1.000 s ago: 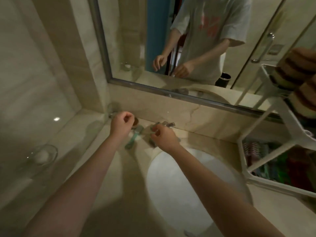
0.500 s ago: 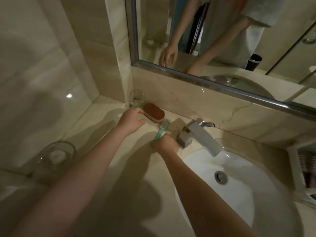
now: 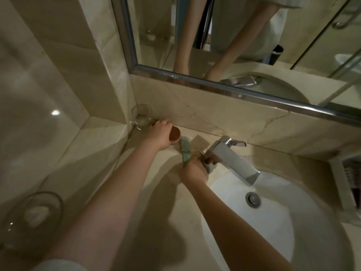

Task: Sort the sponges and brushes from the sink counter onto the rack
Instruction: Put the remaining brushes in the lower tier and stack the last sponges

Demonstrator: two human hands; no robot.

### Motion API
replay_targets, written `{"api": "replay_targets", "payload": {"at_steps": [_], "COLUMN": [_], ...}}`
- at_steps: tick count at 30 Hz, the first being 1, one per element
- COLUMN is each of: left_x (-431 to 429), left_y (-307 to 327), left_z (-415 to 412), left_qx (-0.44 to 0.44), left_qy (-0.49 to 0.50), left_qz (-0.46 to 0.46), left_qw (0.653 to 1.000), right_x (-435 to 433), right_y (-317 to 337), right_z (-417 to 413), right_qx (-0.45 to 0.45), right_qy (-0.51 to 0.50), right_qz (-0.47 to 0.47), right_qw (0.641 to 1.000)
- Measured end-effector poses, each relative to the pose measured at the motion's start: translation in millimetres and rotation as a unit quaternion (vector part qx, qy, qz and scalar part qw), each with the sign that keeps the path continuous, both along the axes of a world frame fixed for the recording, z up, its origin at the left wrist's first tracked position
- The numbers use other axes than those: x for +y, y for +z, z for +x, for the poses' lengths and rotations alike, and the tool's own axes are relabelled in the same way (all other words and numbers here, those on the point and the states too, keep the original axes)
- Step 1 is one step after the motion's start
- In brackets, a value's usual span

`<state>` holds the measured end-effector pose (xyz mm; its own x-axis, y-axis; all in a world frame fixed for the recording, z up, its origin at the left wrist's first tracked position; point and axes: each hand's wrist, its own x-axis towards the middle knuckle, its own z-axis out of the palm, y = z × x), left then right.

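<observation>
A brown oval brush (image 3: 38, 135) lies on the marble counter by the back wall, and my left hand (image 3: 159, 134) curls over its left part and grips it. Just right of it a green brush (image 3: 47, 148) lies bristles up, its handle pointing toward me. My right hand (image 3: 194, 170) holds the end of that handle, beside the base of the faucet. The white rack (image 3: 339, 180) shows only as a corner at the right edge, with coloured items inside.
A chrome faucet (image 3: 232, 159) juts over the white sink basin (image 3: 273, 222). A clear glass (image 3: 141, 116) stands in the back corner, touching my left fingers. A glass bowl (image 3: 32, 216) sits at the near left. A mirror runs above the backsplash.
My left hand has moved right onto the brown brush and closed over it. My right hand stays on the green brush handle. The view has moved closer.
</observation>
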<state>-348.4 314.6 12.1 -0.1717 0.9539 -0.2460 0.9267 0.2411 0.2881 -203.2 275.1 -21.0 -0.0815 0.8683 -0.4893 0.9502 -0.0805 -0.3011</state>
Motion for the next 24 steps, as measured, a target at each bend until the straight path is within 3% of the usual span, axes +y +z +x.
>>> {"api": "replay_targets", "payload": {"at_steps": [5,9,17,24], "left_x": [10.0,10.7,-31.9,-74.1], "left_y": [-14.3,-16.2,-11.9,-5.5], "left_z": [0.7,3.3,-1.9,-6.6], "left_qx": [0.040,0.080,0.011,-0.065], "left_qy": [-0.021,-0.008,0.121,0.269], "left_qz": [-0.037,-0.013,0.019,0.033], "left_qw": [0.998,0.997,0.992,0.960], "right_x": [-2.0,2.5,3.1,10.0], "right_y": [-2.3,-2.2,4.0,10.9], "right_z": [-1.1,-1.2,-2.6,-0.7], "right_qx": [-0.010,-0.008,0.035,0.060], "right_qy": [0.017,0.001,-0.023,-0.002], "right_qz": [0.018,-0.002,-0.028,-0.038], "right_qw": [1.000,1.000,0.999,0.997]}}
